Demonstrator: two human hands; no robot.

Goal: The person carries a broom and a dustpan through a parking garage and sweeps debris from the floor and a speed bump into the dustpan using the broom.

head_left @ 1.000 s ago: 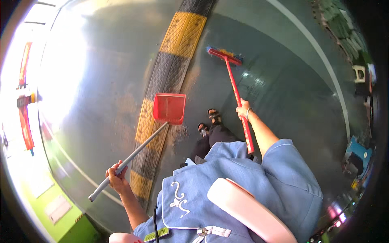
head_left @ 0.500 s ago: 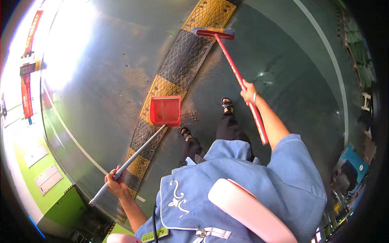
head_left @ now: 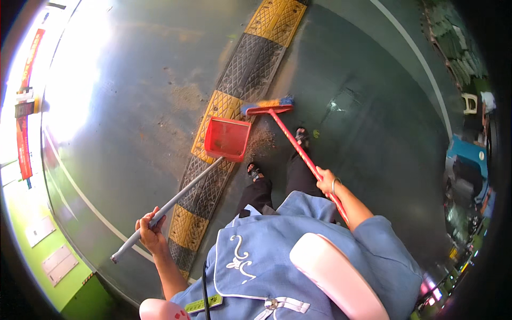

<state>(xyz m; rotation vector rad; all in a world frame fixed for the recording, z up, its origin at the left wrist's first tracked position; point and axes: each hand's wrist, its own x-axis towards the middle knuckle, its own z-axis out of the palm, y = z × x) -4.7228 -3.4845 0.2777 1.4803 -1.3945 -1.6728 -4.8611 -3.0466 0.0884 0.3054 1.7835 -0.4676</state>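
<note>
My left hand (head_left: 151, 229) is closed around the grey pole (head_left: 186, 189) of a red dustpan (head_left: 226, 140), whose pan lies on the yellow-and-black rubber speed bump (head_left: 202, 198). My right hand (head_left: 327, 182) grips the red handle (head_left: 296, 144) of a push broom. The broom head (head_left: 266, 108), with blue and yellow bristles, is at the bump's right edge, just beyond the dustpan's upper right. Brown dirt and debris (head_left: 261, 140) lie on the floor beside the pan and near my sandalled feet (head_left: 253, 170).
A green wall (head_left: 56, 256) with white panels and a red banner (head_left: 24, 149) stand at the bright left side. At the right edge are a white plastic stool (head_left: 470, 102), a blue object (head_left: 466, 157) with dark items and greenish heaped material (head_left: 456, 64). White lines curve across the grey-green floor.
The broom head went up onto the bump and has since swung down toward me, close to the dustpan. My right hand is lower. The dustpan shifted slightly.
</note>
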